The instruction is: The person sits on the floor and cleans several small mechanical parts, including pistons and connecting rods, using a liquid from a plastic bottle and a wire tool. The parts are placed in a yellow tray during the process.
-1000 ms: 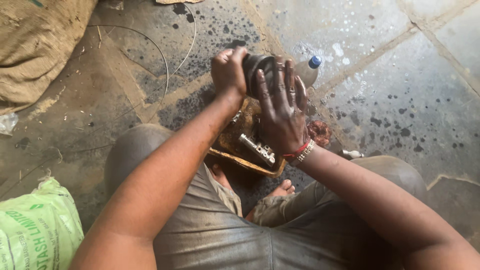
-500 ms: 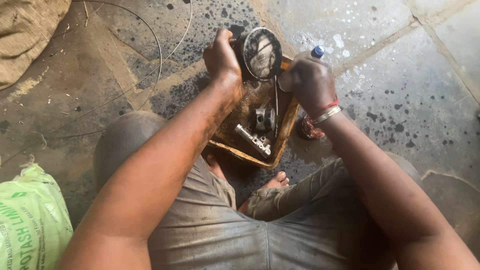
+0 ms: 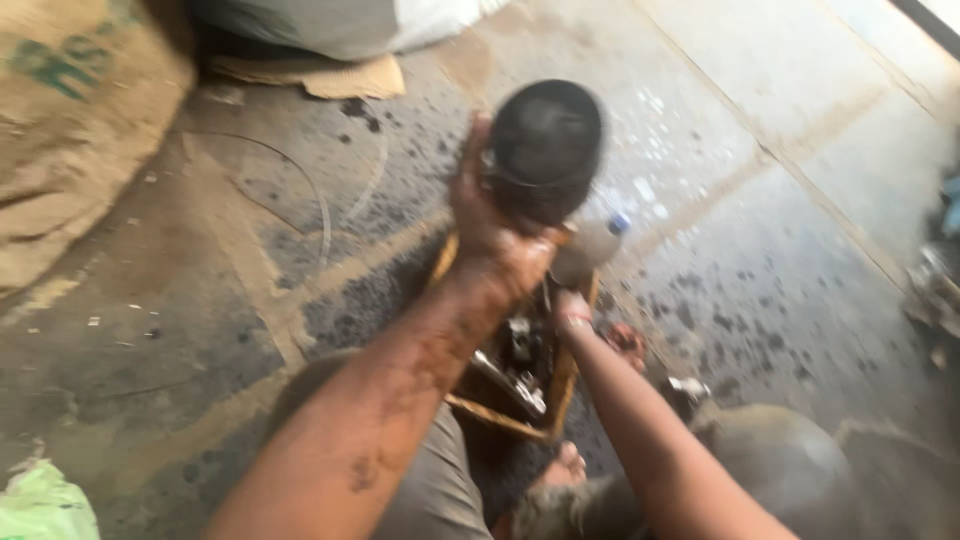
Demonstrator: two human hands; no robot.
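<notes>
My left hand [image 3: 495, 235] is raised and shut on a dark, greasy, round cup-shaped metal part [image 3: 545, 145], held above a small wooden tray [image 3: 557, 395] between my knees. In the tray lie several oily metal parts [image 3: 515, 375]. My right arm, a bracelet on its wrist [image 3: 573, 318], reaches up from the lower right under the left hand; its fingers are hidden behind the left hand and a clear plastic bottle with a blue cap [image 3: 592, 250], so its grip is unclear. The picture is blurred.
The concrete floor is stained with oil. A burlap sack [image 3: 70, 150] lies at the left, a green sack [image 3: 40, 505] at the bottom left, cardboard [image 3: 335, 78] at the back. A thin wire loop [image 3: 322, 205] lies on the floor. Blurred junk [image 3: 935, 285] sits at the right edge.
My left hand has lifted the round part higher and turned its dark back toward the camera. The right hand has dropped from beside the part to under the left hand. My head moved.
</notes>
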